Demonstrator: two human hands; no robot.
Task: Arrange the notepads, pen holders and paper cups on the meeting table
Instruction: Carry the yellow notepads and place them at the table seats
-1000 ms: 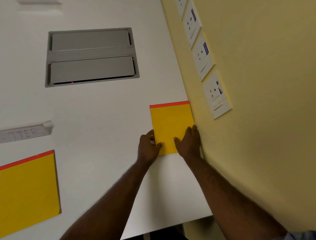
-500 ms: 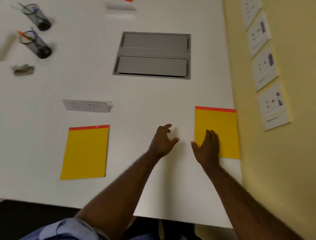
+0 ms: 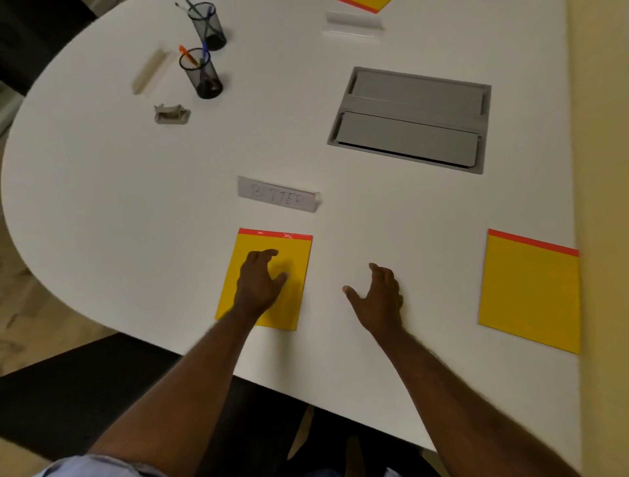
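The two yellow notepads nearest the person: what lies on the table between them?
In the head view, only the right hand over bare white table lies between the left yellow notepad and the right yellow notepad.

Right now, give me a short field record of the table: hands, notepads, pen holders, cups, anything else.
left hand: open, over the near notepad, contact unclear
right hand: open, over bare table, holding nothing
right notepad: flat at the table's right edge by the wall
far notepad: only a corner shows at top
pen holders: two mesh ones, far left, near holder and far holder, pens in both
paper cups: none in view
name card: beyond the near notepad
cable box: lids shut
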